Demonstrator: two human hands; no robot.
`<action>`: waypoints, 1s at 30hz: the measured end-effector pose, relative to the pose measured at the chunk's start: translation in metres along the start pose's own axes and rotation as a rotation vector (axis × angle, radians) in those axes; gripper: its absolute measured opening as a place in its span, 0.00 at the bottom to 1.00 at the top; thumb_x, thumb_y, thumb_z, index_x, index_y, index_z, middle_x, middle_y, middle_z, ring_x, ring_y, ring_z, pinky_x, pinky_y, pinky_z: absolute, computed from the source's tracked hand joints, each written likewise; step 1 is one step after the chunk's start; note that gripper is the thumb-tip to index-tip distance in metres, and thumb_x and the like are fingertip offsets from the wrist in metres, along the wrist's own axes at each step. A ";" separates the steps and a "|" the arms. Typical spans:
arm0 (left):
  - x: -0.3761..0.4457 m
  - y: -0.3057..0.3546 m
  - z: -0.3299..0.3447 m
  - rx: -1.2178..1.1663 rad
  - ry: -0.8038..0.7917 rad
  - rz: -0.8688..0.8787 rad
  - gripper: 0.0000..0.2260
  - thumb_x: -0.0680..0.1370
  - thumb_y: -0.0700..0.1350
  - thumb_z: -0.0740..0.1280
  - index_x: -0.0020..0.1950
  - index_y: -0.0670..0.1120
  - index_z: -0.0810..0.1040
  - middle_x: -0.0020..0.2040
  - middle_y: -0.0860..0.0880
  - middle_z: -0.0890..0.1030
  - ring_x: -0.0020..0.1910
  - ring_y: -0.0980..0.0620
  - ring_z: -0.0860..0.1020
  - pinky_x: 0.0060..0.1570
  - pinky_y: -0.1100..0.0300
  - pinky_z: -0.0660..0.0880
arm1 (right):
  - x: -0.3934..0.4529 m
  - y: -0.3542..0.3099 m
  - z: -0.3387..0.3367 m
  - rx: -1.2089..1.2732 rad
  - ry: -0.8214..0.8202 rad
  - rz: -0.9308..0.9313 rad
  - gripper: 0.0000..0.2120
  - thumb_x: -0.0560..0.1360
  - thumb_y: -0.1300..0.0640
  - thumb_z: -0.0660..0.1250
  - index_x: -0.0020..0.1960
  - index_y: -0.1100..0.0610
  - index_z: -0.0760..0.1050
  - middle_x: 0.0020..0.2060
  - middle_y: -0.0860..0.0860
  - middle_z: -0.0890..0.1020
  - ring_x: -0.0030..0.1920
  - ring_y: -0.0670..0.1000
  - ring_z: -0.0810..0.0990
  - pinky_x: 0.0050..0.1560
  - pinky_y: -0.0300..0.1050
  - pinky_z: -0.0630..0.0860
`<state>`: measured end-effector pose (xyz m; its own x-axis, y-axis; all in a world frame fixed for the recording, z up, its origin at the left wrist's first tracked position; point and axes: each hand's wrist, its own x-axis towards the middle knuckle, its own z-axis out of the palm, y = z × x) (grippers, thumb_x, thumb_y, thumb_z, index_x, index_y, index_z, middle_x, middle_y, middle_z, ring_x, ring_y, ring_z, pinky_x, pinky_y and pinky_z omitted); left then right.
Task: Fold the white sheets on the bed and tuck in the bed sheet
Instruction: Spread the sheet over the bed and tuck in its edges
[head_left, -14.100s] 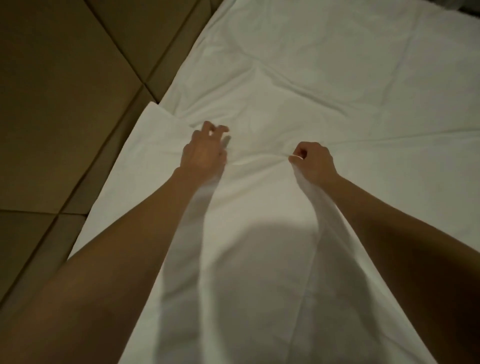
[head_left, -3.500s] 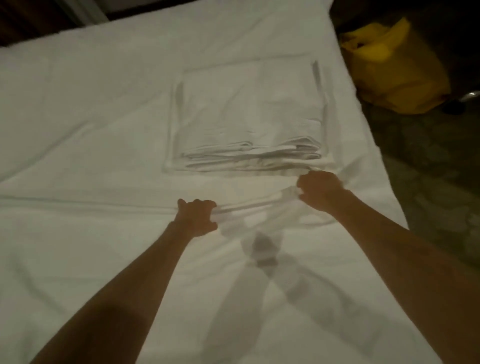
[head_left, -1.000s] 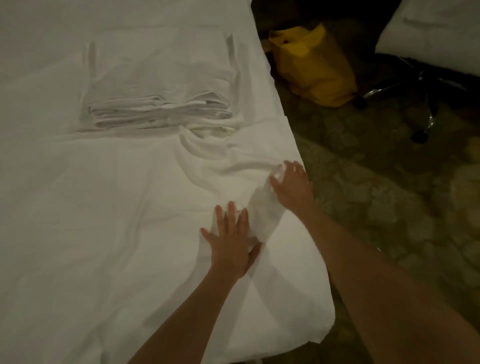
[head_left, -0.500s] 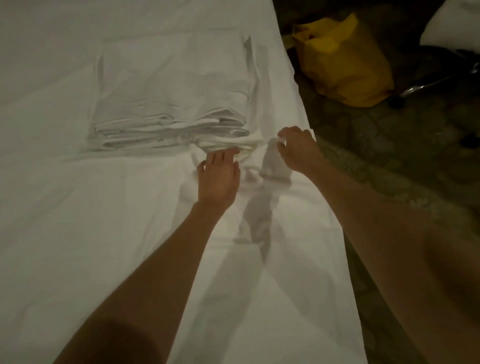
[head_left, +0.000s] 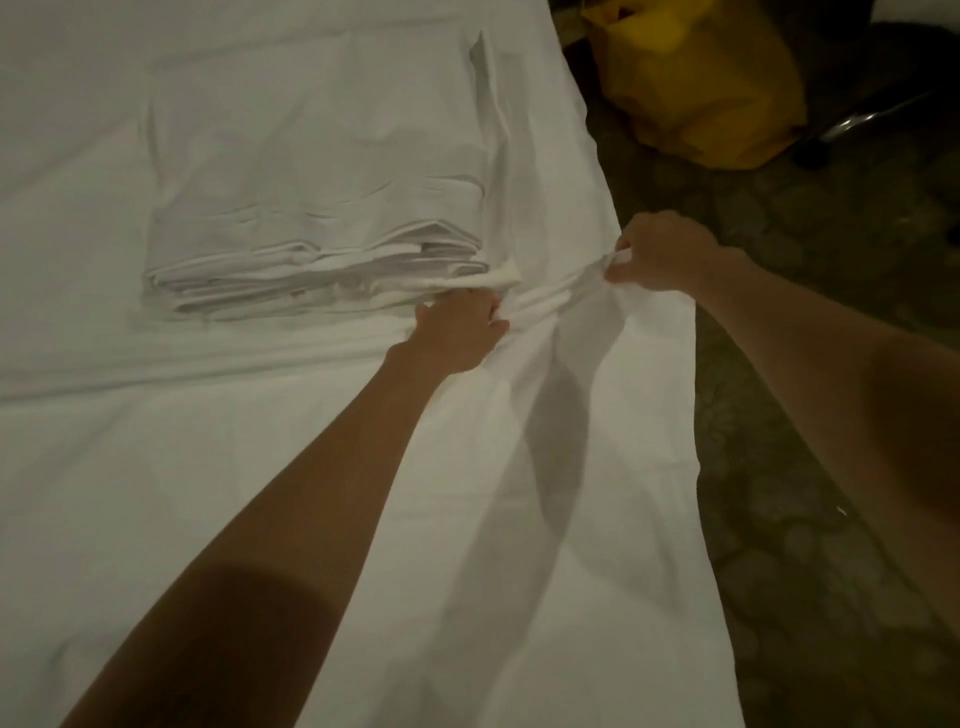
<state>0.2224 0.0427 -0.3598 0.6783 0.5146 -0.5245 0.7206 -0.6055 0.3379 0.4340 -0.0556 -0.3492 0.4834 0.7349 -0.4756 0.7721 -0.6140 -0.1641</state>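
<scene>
Looking down over the bed (head_left: 78, 130), we see both bare arms reaching forward across a white sheet (head_left: 311, 493) that covers its top. Our left hand (head_left: 460, 332) sits just in front of the near right corner of a stack of folded sheets (head_left: 311, 208), its fingers curled down into a gathered ridge of the white sheet, gripping it; the knuckles touch the lowest layers of the stack. Our right hand (head_left: 662, 254) is at the right edge of the bed, level with the left hand and a little apart from it, with thumb and fingers pinched tight on a bunched fold of the same sheet. Between the two hands the cloth is pulled into a taut twisted band, and creases fan from it toward us. A long flat fold line runs from the left hand toward the left edge of the bed.

The stack of folded sheets lies flat on the bed, beyond our hands and near the right edge, its layered edges facing us.

Off the bed to the right, a yellow bag (head_left: 696, 83) stands on the dark patterned floor (head_left: 805, 519), with a chrome chair leg (head_left: 857, 119) just beside it.
</scene>
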 end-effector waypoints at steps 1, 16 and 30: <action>0.003 0.002 0.002 -0.018 0.059 0.017 0.11 0.81 0.51 0.60 0.57 0.44 0.73 0.57 0.43 0.77 0.59 0.41 0.74 0.60 0.45 0.69 | -0.001 0.006 -0.003 -0.002 0.029 0.036 0.16 0.77 0.48 0.66 0.39 0.60 0.72 0.33 0.54 0.73 0.33 0.52 0.73 0.39 0.44 0.70; -0.065 0.068 0.095 0.071 0.233 -0.128 0.39 0.77 0.64 0.55 0.77 0.52 0.34 0.77 0.42 0.33 0.75 0.37 0.35 0.64 0.25 0.48 | -0.109 0.014 0.080 0.200 -0.011 0.137 0.31 0.80 0.48 0.59 0.77 0.58 0.51 0.75 0.59 0.57 0.70 0.61 0.66 0.68 0.55 0.67; -0.197 0.069 0.194 0.355 0.053 -0.041 0.35 0.79 0.65 0.48 0.77 0.52 0.35 0.77 0.44 0.32 0.75 0.38 0.34 0.65 0.27 0.52 | -0.272 0.015 0.186 0.276 -0.068 0.103 0.32 0.81 0.50 0.57 0.78 0.53 0.44 0.78 0.55 0.46 0.76 0.59 0.53 0.71 0.58 0.63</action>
<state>0.1106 -0.2187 -0.3846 0.6632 0.5678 -0.4876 0.6586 -0.7522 0.0199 0.2375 -0.3182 -0.3829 0.5169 0.6496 -0.5574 0.5750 -0.7459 -0.3361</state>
